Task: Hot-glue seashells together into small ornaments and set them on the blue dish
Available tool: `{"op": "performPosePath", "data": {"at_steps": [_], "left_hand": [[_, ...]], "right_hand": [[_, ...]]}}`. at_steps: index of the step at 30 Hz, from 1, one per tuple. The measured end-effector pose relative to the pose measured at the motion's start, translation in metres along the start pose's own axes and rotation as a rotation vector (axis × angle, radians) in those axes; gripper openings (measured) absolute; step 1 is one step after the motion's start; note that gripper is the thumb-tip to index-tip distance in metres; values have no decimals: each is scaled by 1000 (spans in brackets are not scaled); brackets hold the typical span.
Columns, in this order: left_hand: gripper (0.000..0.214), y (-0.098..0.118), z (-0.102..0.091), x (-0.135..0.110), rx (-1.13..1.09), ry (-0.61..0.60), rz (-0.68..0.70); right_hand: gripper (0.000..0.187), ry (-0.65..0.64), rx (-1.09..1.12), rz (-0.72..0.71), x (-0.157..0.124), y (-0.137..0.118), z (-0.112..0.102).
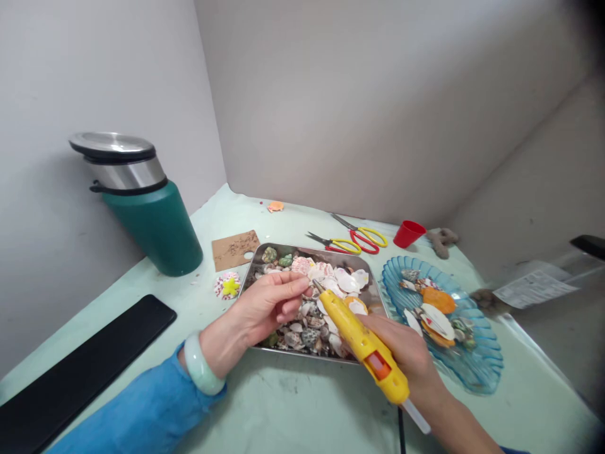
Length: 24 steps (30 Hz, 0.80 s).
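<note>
My right hand (406, 343) is wrapped round a yellow hot glue gun (347, 325), with a clear glue stick (416, 416) poking out of its back end. The gun's nozzle points up and left, right at the fingertips of my left hand (271, 302). Thumb and forefinger of that hand are pinched together; whatever lies between them is too small to make out. Both hands are above a metal tray (269, 244) full of seashells (312, 337), white, pink and speckled. A pale green bangle (201, 366) circles my left wrist.
Two pairs of scissors (347, 244) lie behind the tray, near a red cup (409, 234). On the right, a blue glass dish (486, 359) holds more shells. At left are a green bottle (155, 227), a brown card (231, 250), a decorated disc (227, 286) and a long black object (89, 372).
</note>
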<state>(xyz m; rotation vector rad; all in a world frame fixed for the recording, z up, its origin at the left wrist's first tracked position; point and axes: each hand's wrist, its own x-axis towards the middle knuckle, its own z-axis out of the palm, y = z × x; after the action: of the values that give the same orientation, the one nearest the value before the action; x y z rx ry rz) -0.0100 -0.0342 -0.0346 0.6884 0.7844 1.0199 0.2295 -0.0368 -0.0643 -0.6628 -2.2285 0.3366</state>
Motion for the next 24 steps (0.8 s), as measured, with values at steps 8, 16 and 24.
{"op": "performPosePath", "data": {"at_steps": [8, 16, 24], "left_hand": [[19, 0, 0, 0, -47, -18, 26], [18, 1, -1, 0, -41, -35, 7], [16, 0, -2, 1, -55, -45, 15]], "right_hand": [[30, 24, 0, 28, -3, 5, 0], [19, 16, -25, -30, 2, -1, 0], [22, 23, -30, 4, 1, 1, -1]]}}
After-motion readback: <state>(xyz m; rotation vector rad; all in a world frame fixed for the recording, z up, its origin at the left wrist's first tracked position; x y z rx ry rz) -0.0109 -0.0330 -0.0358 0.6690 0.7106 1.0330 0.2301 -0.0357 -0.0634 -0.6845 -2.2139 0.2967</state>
